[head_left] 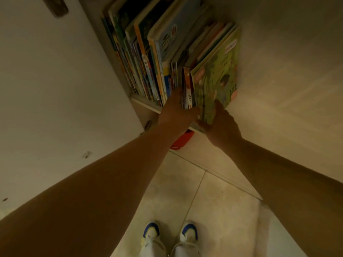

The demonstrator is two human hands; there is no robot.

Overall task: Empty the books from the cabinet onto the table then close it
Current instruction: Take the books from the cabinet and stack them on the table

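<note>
While both arms reach into the open cabinet (143,102), the left hand (174,110) has its fingers pushed in between the spines, and the right hand (222,123) is curled round the bottom edge of a bunch of thin books (209,84), the green picture book (219,76) outermost. Rest of the books (148,58) are packed upright on the shelf, leaning a bit. Honestly these look like glossy kids' hardbacks: stiff flat boards, slick covers, individually light but heavy as a stack. I'd squeeze the bundle from both sides low near the spines, otherwise the middle ones probably slide out. Pale tiled floor (204,201) and white-and-blue shoes (168,238) below; no table in sight.
</note>
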